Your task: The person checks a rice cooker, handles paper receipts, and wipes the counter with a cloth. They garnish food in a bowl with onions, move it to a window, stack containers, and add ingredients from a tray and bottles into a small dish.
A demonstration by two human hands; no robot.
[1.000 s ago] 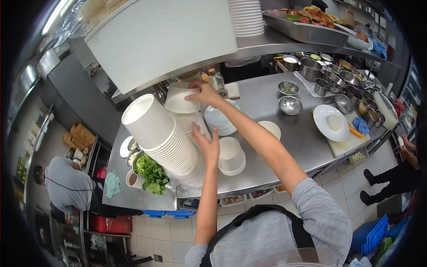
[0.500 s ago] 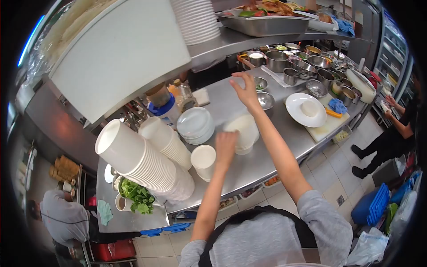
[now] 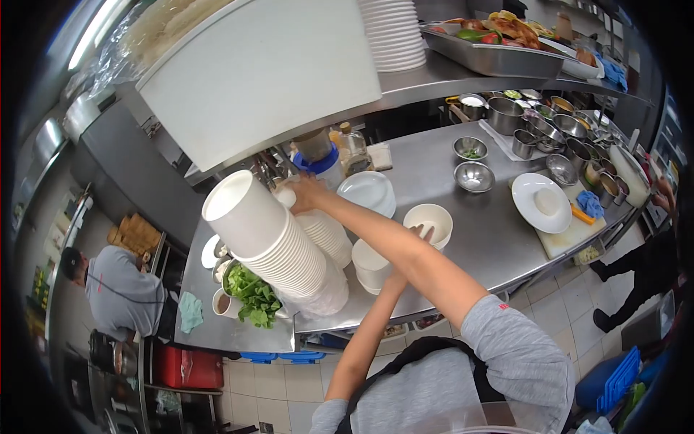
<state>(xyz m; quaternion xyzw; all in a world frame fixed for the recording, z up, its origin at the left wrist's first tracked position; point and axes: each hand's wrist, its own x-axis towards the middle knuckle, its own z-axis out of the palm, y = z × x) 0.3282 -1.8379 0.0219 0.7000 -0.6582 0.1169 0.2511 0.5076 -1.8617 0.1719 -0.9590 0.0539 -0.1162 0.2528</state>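
Observation:
My left hand (image 3: 421, 235) is at the near rim of a round white bowl (image 3: 431, 218), its fingers over the edge. Crossing above it, my right arm reaches left to the back of the counter. There my right hand (image 3: 309, 192) is beside a small round white item (image 3: 285, 196), behind the stacked white tubs; its fingers are partly hidden, and I cannot make out whether it grips anything. Close to that hand stand a blue-rimmed container (image 3: 327, 171) and a stack of white plates (image 3: 370, 189). Another white tub (image 3: 370, 262) is partly covered by my forearm.
A tall stack of white tubs (image 3: 278, 246) leans beside leafy greens (image 3: 253, 295). Steel bowls (image 3: 475, 176) and a white plate (image 3: 531, 210) with a round white item are to the right. A shelf (image 3: 455, 85) overhangs the counter. Other people stand at far left and right.
My right hand, raised and spread over the counter before, has swung left to the back. My left hand has moved from atop the white stack to the bowl's near rim. The view has turned left.

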